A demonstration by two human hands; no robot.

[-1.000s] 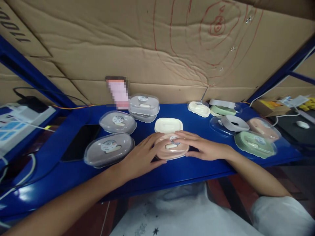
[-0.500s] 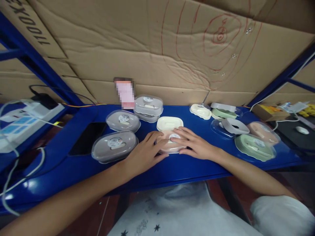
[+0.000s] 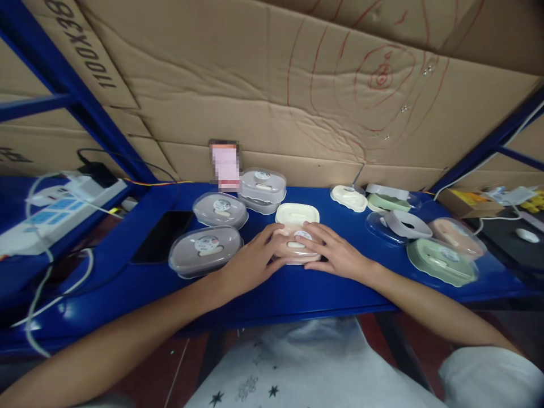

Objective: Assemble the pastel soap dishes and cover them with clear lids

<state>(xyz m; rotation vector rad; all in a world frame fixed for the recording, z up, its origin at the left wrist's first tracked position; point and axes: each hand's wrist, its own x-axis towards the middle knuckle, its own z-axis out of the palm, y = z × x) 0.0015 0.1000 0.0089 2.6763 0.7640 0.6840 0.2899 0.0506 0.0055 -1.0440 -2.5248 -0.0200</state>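
Observation:
A pink soap box (image 3: 293, 252) with a clear lid and a round label sits on the blue tabletop right in front of me. My left hand (image 3: 254, 254) grips its left side, fingers curved over the top edge and thumb low at the front. From the right, my right hand (image 3: 340, 253) holds the same box, its fingertips on the lid beside the label and thumb near the front edge. Touching or just behind the box lies a cream soap dish (image 3: 297, 213); I cannot tell which.
Grey lidded soap boxes (image 3: 206, 252) stand to the left, near a dark flat panel (image 3: 159, 238) and a propped phone (image 3: 226, 164). On the right are a green soap box (image 3: 442, 262), a pink one (image 3: 457, 237) and loose parts. A power strip (image 3: 55, 218) with cables lies far left.
The whole view has shifted slightly. My hands stay around the pink soap box, while the right fingers have drawn back a little, so more of its label and lid shows.

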